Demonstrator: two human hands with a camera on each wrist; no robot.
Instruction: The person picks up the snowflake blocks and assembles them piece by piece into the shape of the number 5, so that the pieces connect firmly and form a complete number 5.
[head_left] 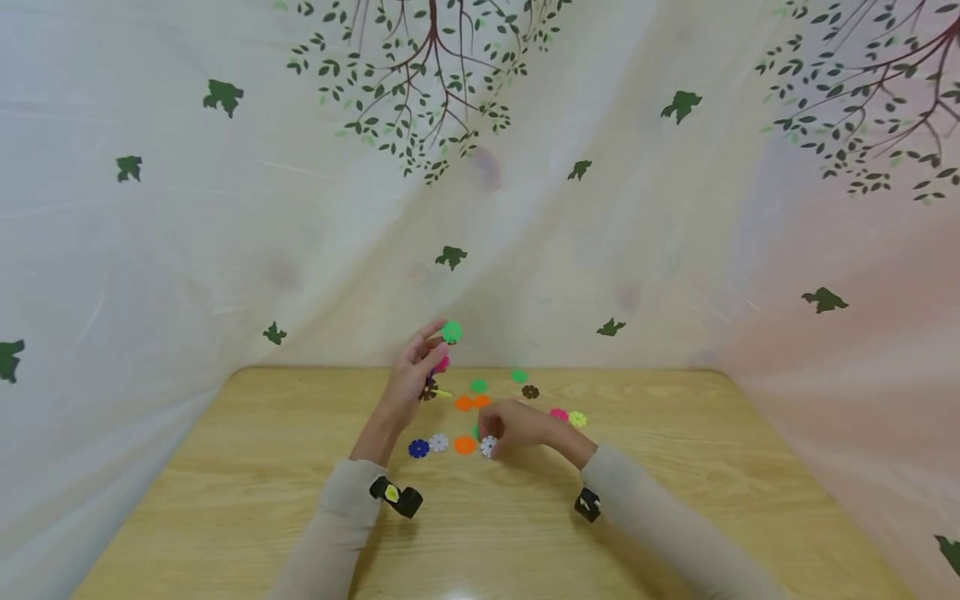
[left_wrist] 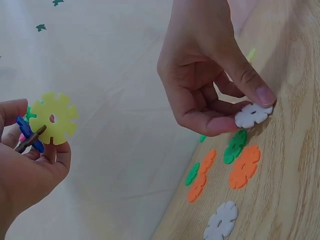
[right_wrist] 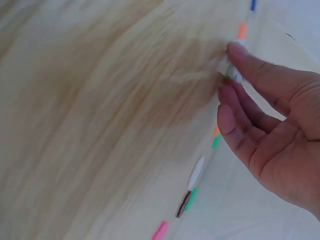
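Note:
My left hand (head_left: 407, 377) is raised over the far side of the table and holds a cluster of joined notched flower discs. Within it a yellow disc (left_wrist: 60, 119), a brown disc (left_wrist: 31, 139) and a blue disc (left_wrist: 29, 134) show in the left wrist view, and a green disc (head_left: 452, 332) tops it in the head view. Fingers hide part of the cluster. Low over the table, my right hand (head_left: 519, 423) pinches a white notched disc (left_wrist: 254, 115) between thumb and fingers. Just beyond that disc lie a green disc (left_wrist: 235, 146) and an orange disc (left_wrist: 245, 167).
Loose discs lie on the wooden table (head_left: 300, 500): blue (head_left: 418, 448) and white (head_left: 438, 442) at the near left, pink (head_left: 558, 414) and yellow (head_left: 577, 419) to the right, brown (head_left: 531, 392) farther back. A pale curtain (head_left: 525, 275) hangs behind the table's far edge.

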